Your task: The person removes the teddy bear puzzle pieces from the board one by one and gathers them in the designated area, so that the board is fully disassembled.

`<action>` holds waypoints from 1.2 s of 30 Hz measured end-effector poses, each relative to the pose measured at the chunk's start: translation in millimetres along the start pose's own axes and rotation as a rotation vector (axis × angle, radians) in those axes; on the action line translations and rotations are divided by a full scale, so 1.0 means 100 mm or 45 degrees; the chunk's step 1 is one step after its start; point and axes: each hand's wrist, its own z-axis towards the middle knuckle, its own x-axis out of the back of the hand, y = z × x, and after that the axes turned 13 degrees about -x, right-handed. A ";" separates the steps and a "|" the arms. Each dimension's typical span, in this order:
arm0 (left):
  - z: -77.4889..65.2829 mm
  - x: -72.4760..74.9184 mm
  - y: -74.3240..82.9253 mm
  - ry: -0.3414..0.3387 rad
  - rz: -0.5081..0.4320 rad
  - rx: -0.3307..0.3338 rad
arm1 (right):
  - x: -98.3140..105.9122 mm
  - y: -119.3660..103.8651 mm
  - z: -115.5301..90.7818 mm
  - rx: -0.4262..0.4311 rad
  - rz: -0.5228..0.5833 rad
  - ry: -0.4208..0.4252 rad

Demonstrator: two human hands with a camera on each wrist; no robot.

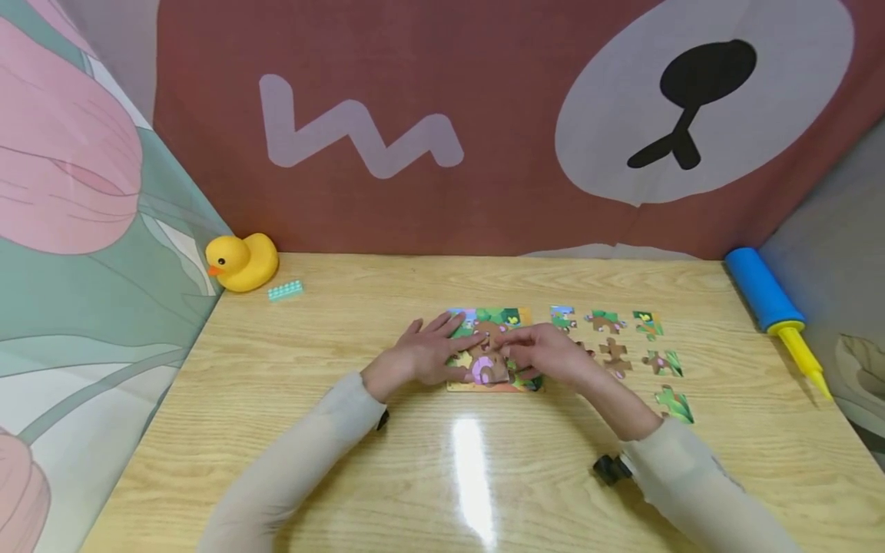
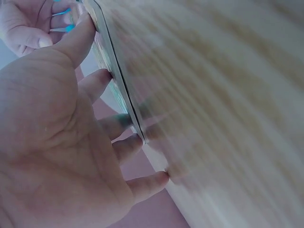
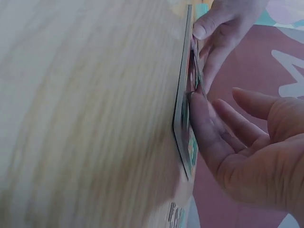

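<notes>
A small jigsaw board (image 1: 462, 388) with a coloured bear picture lies flat on the wooden table. My left hand (image 1: 432, 355) is spread over its left side, fingers fairly straight, several fingertips pressing on or beside it. From the right, my right hand (image 1: 553, 355) reaches over the board, its thumb and fingers at the edge of a brown-and-purple jigsaw piece (image 1: 494, 370). In the right wrist view this thin piece (image 3: 199, 71) stands tilted up off the board, the right thumb against its near end. The left thumb is close to its far end.
Several loose jigsaw pieces (image 1: 669, 362) lie to the right of the board. A yellow rubber duck (image 1: 245, 265) and a teal toy brick (image 1: 286, 290) sit at the back left. A blue and yellow pump (image 1: 766, 292) lies along the right edge, and a printed cloth (image 1: 512, 192) hangs behind.
</notes>
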 end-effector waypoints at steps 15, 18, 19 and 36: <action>-0.02 0.01 0.01 -0.011 0.019 0.001 | -0.10 0.03 0.03 0.034 0.088 0.026; -0.02 0.01 0.02 -0.006 0.016 -0.002 | -0.09 0.05 0.02 0.037 0.116 0.039; -0.02 0.01 0.02 -0.005 0.014 -0.002 | -0.09 0.06 0.02 0.034 0.129 0.043; -0.01 0.01 0.03 -0.002 0.027 0.008 | 0.15 0.21 -0.03 0.058 0.337 0.002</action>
